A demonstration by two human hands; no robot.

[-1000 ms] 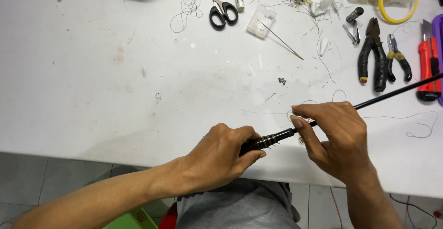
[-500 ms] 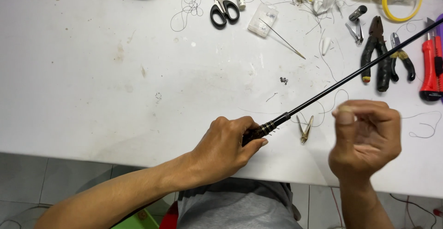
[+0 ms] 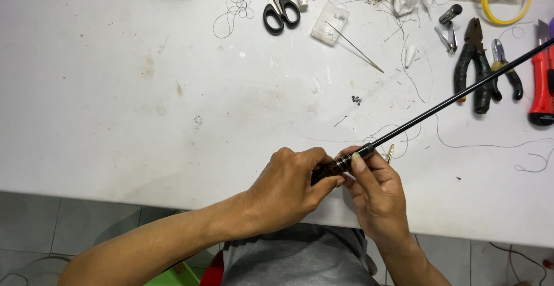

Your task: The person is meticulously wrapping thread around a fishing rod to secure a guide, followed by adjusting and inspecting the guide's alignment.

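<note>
A long thin black rod runs from my hands up to the right edge of the head view, above the white table. Its thicker dark butt end, ringed with pale bands, sits in my left hand, which is closed around it. My right hand grips the same banded section just to the right, thumb pressed on the rings. A small brass-coloured piece lies on the table right behind my right hand.
Black-handled scissors, a small clear box with a long needle, black pliers, smaller cutters, a red-handled tool, a yellow ring and loose thread loops lie along the far side. The table's near edge is under my wrists.
My right hand, lifted off as a fist half a second ago, has come back onto the banded part of the rod. The rod's angle has changed slightly.
</note>
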